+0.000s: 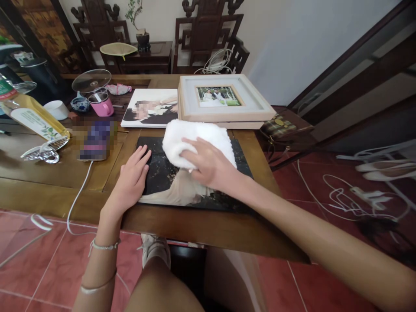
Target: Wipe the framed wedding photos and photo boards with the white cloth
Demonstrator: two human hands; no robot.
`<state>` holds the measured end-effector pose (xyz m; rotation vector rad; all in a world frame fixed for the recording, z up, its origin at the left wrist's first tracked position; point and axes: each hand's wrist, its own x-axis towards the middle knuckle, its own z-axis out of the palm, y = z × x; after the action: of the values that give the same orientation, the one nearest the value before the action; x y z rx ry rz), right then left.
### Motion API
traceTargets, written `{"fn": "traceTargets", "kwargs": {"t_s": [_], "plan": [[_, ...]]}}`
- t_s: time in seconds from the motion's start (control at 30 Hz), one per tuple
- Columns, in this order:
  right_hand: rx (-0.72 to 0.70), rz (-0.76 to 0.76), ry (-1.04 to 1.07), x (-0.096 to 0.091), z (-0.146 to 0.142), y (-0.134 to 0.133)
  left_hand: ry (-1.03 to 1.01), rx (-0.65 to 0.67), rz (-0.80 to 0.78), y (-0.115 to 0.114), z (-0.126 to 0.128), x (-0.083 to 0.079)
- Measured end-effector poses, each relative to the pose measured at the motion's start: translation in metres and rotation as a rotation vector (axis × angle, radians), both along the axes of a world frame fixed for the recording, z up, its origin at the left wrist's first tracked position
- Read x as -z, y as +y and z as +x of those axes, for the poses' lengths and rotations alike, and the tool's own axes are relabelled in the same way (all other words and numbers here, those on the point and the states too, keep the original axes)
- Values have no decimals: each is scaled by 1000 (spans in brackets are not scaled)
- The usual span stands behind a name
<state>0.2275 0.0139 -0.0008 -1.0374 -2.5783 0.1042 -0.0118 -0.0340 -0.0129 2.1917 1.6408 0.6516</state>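
Observation:
A dark photo panel (156, 173) lies flat near the front edge of the wooden table, with a pale dress-like shape printed on it. My right hand (208, 162) grips a white fluffy cloth (201, 132) bunched against the panel's surface; the cloth covers much of its upper middle. At the panel's left edge rests my left hand (134, 177), palm down with fingers stretched out and holding nothing. Behind the cloth are a white-edged photo panel (162, 117) and a framed photo (221, 97) in a pale wooden frame.
To the left on the table (123, 221) stand an oil bottle (35, 117), a pink mug (101, 104) and a phone (95, 141) on a white cable (79, 197). A silvery hair clip (48, 149) lies by the bottle. Cables (360, 199) trail over the red floor at right.

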Motion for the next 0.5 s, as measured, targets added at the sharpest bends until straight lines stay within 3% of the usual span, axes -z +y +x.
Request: {"fn": "traceTargets", "kwargs": {"t_s": [0.1,0.2,0.4,0.5], "plan": [[59,-56,-52,-4,-15,16,-10,4,19,0,-1,1],[-13,-68,-35,-8,-26,6,-16,7,28,1,-2,3],[-291,-154,28,-16,-18,-71,-12,42,22,3,-5,4],[-356,-210,95,-20,-3,-104,-14,43,14,2,-6,4]]}}
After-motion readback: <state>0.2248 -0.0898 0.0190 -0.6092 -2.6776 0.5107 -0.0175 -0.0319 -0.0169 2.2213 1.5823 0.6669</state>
